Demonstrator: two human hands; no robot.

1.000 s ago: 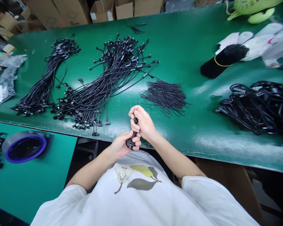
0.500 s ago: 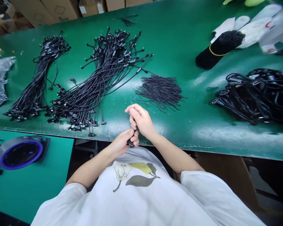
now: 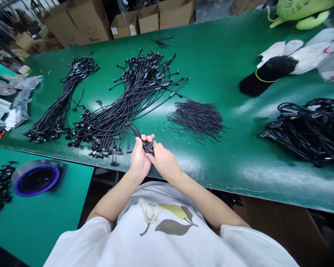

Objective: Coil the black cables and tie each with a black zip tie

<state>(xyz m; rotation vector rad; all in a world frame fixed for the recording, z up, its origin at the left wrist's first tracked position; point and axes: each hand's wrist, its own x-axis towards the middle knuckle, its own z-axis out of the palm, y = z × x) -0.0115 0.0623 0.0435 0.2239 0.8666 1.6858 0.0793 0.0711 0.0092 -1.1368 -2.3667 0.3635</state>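
My left hand [image 3: 139, 160] and my right hand [image 3: 161, 160] meet over the near edge of the green table [image 3: 217, 66]. Both pinch a small coiled black cable [image 3: 144, 142] with connectors at its end; a loop of it sticks out towards the big fanned pile of black cables [image 3: 128, 100] just beyond my fingers. A loose heap of thin black ties [image 3: 196, 118] lies to the right of my hands.
A second cable bundle [image 3: 62, 100] lies at the left, a tangle of finished cables [image 3: 308, 129] at the right, and a banded black bundle [image 3: 264, 76] beyond it. A blue-rimmed round device [image 3: 36, 178] sits on a lower green surface; cardboard boxes [image 3: 128, 22] stand behind.
Both hands moved forward from my chest out over the table edge, toward the big cable pile. The cable, earlier hidden in clenched fists, now shows between my fingertips.
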